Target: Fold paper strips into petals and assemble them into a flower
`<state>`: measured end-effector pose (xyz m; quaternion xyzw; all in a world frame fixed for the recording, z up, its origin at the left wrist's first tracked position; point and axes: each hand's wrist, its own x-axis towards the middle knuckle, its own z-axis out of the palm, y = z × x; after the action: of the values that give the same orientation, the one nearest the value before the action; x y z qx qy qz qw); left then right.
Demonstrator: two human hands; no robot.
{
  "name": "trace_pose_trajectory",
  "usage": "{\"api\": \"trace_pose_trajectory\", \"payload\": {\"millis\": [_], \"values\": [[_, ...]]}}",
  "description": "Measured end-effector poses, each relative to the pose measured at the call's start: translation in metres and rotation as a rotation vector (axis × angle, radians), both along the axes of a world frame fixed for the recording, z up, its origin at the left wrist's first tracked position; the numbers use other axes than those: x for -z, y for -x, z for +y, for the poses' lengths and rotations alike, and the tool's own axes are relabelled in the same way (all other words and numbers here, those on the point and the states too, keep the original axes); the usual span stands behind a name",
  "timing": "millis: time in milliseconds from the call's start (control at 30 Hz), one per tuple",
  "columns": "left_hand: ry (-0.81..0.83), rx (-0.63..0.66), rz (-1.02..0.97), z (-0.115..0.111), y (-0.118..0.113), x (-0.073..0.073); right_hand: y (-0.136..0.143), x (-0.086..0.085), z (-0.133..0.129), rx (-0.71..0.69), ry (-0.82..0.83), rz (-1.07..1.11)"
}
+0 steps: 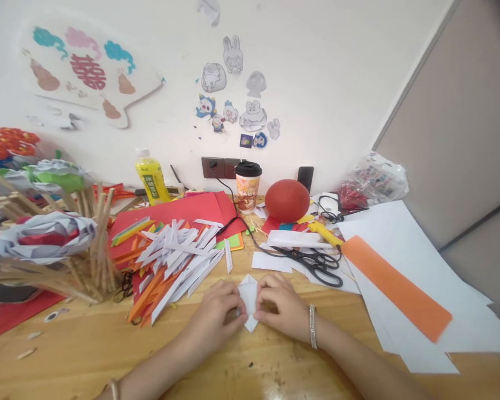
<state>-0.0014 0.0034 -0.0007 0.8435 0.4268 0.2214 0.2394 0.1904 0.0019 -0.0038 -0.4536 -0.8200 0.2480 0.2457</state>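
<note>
A small white piece of folded paper [249, 300], pointed at its far and near ends, is on the wooden table in front of me. My left hand [220, 312] pinches its left edge between thumb and fingers. On the opposite edge, my right hand [280, 305] has its thumb and fingers closed on the same paper. Parts of both side edges are hidden behind my fingertips. To the left lies a heap of folded white paper strips [179, 250], mixed with orange folded strips [148, 297]. Black-handled scissors [316, 261] rest beyond my right hand.
Behind stand a lidded paper cup [247, 189], a yellow drink bottle [150, 178] and a red balloon [287, 200]. A yellow glue gun [325, 233] lies near an orange paper strip [395, 286] on white sheets [475, 311]. Paper flowers [41, 239] and wooden sticks [102, 239] crowd the left.
</note>
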Motion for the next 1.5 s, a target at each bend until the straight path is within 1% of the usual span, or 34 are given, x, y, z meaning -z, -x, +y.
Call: {"api": "trace_pose_trajectory", "payload": {"millis": [200, 333, 500, 567, 700, 800, 1000, 1100, 1167, 1233, 1333, 1400, 1500], "values": [[-0.059, -0.078, 0.042, -0.005, -0.008, -0.001, 0.005, -0.004, -0.007, 0.046, -0.024, -0.045], [-0.078, -0.116, 0.075, -0.005, -0.009, 0.000, 0.007, -0.003, -0.011, 0.068, -0.050, -0.073], [-0.078, -0.129, 0.106, -0.005, -0.009, 0.001, 0.010, 0.002, -0.013, 0.143, -0.077, -0.083], [-0.076, -0.131, 0.106, -0.005, -0.010, 0.001, 0.011, 0.002, -0.014, 0.169, -0.067, -0.097], [-0.074, -0.128, 0.108, -0.004, -0.009, 0.001, 0.013, -0.002, -0.017, 0.172, -0.017, -0.128], [-0.085, -0.124, 0.109, -0.003, -0.009, 0.002, 0.012, -0.002, -0.017, 0.166, 0.009, -0.106], [-0.114, -0.116, 0.123, -0.003, -0.008, 0.002, 0.007, 0.002, -0.011, 0.168, -0.021, 0.003], [-0.127, -0.135, 0.121, -0.004, -0.008, 0.002, 0.008, 0.003, -0.011, 0.208, -0.031, 0.091], [-0.129, -0.151, 0.127, -0.004, -0.008, 0.001, 0.010, 0.003, -0.014, 0.247, -0.048, 0.093], [-0.130, -0.168, 0.139, -0.003, -0.008, 0.001, 0.013, 0.004, -0.017, 0.262, -0.057, 0.035], [-0.138, -0.190, 0.166, 0.000, -0.004, -0.001, 0.015, 0.004, -0.018, 0.257, -0.027, -0.045], [-0.159, -0.193, 0.172, 0.003, 0.003, -0.001, 0.012, 0.002, -0.016, 0.233, 0.004, -0.066], [-0.261, -0.143, 0.121, 0.012, 0.018, 0.000, 0.001, -0.005, -0.009, 0.167, 0.063, -0.067]]}}
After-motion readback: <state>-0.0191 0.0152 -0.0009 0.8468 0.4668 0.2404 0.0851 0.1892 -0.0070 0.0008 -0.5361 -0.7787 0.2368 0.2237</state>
